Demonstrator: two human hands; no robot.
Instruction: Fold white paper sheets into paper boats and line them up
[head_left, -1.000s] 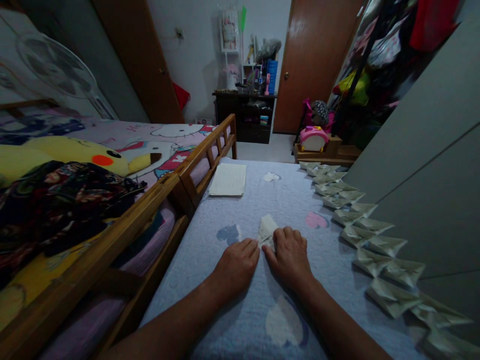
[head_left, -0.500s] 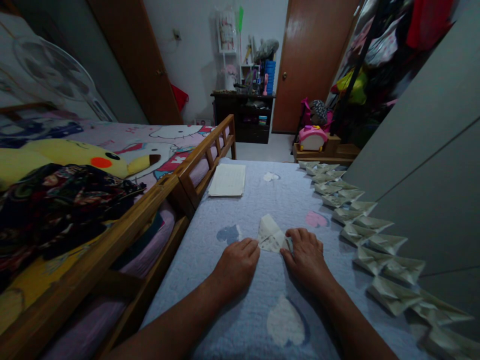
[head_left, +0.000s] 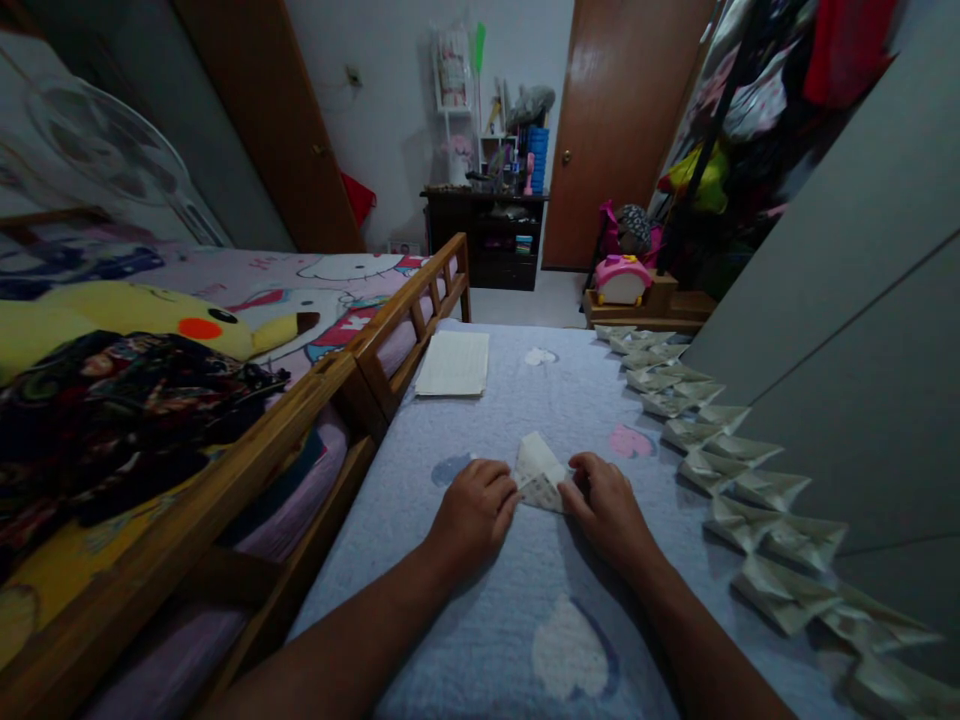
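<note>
A small folded sheet of paper (head_left: pixel 538 470), pointed at the top and faintly printed near its lower edge, lies on the blue quilted bedspread (head_left: pixel 465 640). At its left corner, my left hand (head_left: pixel 480 503) pinches the edge with fingers closed. My right hand (head_left: pixel 602 503) grips the lower right edge between thumb and curled fingers. Farther off, to the left, rests a stack of flat paper sheets (head_left: pixel 452 364). Along the right side stand several folded paper pieces (head_left: pixel 780 585) in overlapping rows.
A wooden bed rail (head_left: pixel 330 390) runs along the left, with a yellow plush toy (head_left: pixel 150 310) and dark patterned cloth (head_left: pixel 127 410) beyond it. A grey cabinet (head_left: pixel 847 330) borders the right. A dark dresser (head_left: pixel 484 240) stands by the far wall.
My right fingers have curled in closer along the paper's right edge, and a small flap there now lies flatter. My left hand has shifted slightly upward at the left corner.
</note>
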